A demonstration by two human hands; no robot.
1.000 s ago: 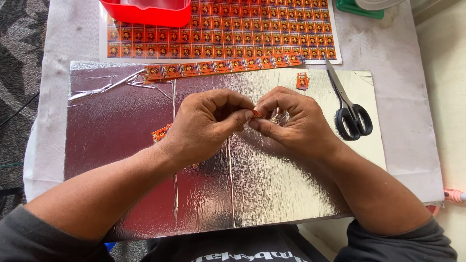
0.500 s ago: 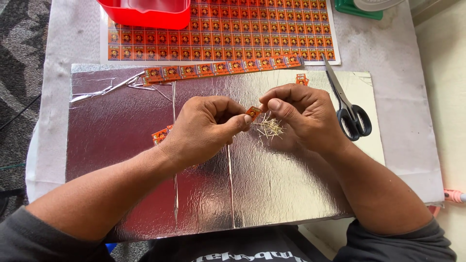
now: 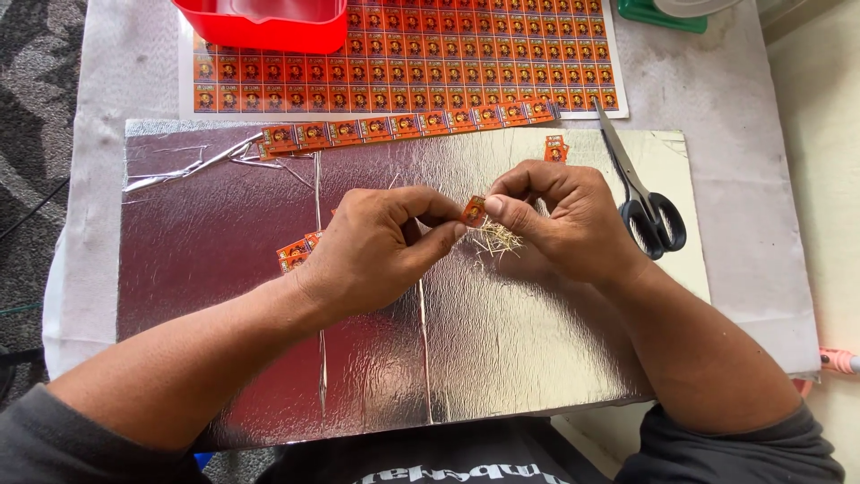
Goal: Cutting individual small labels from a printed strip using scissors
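1. I saw a small orange label (image 3: pixel 473 211) pinched at the fingertips of the right hand (image 3: pixel 564 224), held up off the foil board (image 3: pixel 502 358), probably so both hands could work it free of the surface.
2. The left hand (image 3: pixel 376 255) was closed narrow, its thumb and forefinger meeting right beside the label, apparently steadying it.
3. A tuft of thin pale sticks (image 3: pixel 494 240) showed just under the label, by the right hand; I could not tell whether it was gripped or lying loose.
4. More cut labels (image 3: pixel 296 253) lay by the left wrist, within easy reach.
5. A cut strip (image 3: pixel 408 125) lay along the board's far edge, the uncut sheet (image 3: pixel 466 54) beyond it.
6. Scissors (image 3: pixel 645 202) rested shut to the right, near that hand.
7. A red tub (image 3: pixel 269 22) stood on the sheet's far left corner.
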